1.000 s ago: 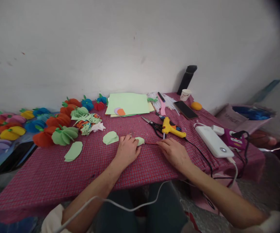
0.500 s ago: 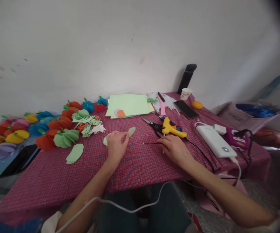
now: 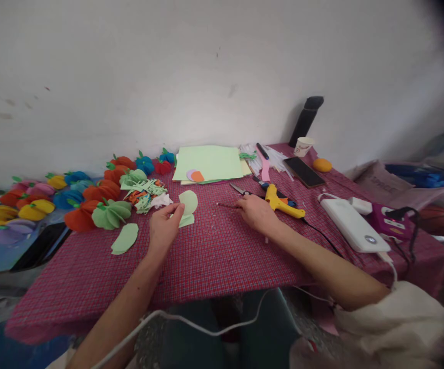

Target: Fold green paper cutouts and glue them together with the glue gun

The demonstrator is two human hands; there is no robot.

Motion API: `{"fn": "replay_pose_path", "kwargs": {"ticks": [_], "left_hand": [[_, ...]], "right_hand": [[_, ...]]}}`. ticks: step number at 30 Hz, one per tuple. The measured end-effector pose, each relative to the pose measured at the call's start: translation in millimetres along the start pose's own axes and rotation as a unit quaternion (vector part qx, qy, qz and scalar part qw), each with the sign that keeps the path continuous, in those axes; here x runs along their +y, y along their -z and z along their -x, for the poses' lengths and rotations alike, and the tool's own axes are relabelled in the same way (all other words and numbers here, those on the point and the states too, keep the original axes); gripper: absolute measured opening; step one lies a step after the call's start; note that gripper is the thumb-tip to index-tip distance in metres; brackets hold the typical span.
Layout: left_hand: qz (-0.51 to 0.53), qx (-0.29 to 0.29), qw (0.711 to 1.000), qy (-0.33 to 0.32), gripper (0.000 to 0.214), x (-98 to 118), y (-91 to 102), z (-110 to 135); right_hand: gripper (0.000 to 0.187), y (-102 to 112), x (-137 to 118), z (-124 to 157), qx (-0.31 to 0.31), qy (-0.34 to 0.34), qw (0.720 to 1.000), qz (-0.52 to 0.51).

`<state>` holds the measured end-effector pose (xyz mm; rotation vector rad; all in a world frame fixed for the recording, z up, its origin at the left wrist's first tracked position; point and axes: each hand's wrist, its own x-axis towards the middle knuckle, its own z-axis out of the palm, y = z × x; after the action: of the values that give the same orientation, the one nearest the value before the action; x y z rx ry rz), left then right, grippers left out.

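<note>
Between thumb and fingers, my left hand (image 3: 164,226) pinches a pale green paper circle (image 3: 188,202) raised above the table. Another green paper piece (image 3: 187,221) lies just below it, partly covered. My right hand (image 3: 258,212) is closed, its fingertips on one end of a thin dark pencil (image 3: 227,205) that points left. Black-handled scissors (image 3: 239,189) lie just beyond this hand, partly hidden by it. To its right rests a yellow glue gun (image 3: 283,203). A stack of green cut paper (image 3: 125,239) lies left of my left hand.
Several colourful paper pumpkins (image 3: 111,214) crowd the left side, beside paper scraps (image 3: 145,195). Green sheets (image 3: 210,163) lie at the back. A phone (image 3: 304,171), paper cup (image 3: 304,146), black bottle (image 3: 306,120), white power bank (image 3: 355,225) and purple power socket (image 3: 391,221) stand right.
My left hand has moved left and turned, and the green paper circle now shows its broad face upright. My right hand has shifted left and away from me with the pencil. The view has shifted slightly.
</note>
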<state>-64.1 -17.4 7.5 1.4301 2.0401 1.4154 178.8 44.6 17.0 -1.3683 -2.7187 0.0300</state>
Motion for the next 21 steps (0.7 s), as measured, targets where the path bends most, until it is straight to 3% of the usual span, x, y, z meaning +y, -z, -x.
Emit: {"fn": "replay_pose_path", "kwargs": {"ticks": [5, 9, 11, 14, 15, 18, 21], "left_hand": [[-0.033, 0.036, 0.999, -0.018, 0.031, 0.5, 2.0, -0.2], [-0.079, 0.081, 0.984, -0.140, 0.027, -4.6, -3.0, 0.5], [-0.090, 0.091, 0.978, -0.168, 0.025, -8.5, -5.0, 1.2], [-0.097, 0.098, 0.975, -0.175, 0.024, -12.8, -6.1, 2.1], [-0.099, 0.100, 0.973, -0.180, 0.023, -13.5, -6.2, 2.3], [-0.106, 0.101, 0.969, -0.200, 0.024, -13.5, -5.7, 2.8], [-0.127, 0.095, 0.968, -0.195, 0.024, -11.7, -4.2, 3.3]], "right_hand": [[0.018, -2.7, -14.7, 17.4, -0.080, 0.134, 0.987, -0.049], [0.023, -3.3, -4.6, 11.2, -0.050, 0.023, 0.998, -0.008], [0.025, -1.6, -1.7, 9.5, -0.035, 0.021, 0.999, -0.021], [0.021, -1.4, -7.2, 11.6, -0.059, 0.155, 0.982, -0.089], [0.020, -1.7, -9.4, 11.4, -0.068, 0.171, 0.979, -0.089], [0.022, -1.9, -10.5, 4.5, -0.060, 0.083, 0.993, -0.053], [0.025, -2.4, -8.0, -1.9, -0.045, 0.065, 0.996, -0.052]]}}
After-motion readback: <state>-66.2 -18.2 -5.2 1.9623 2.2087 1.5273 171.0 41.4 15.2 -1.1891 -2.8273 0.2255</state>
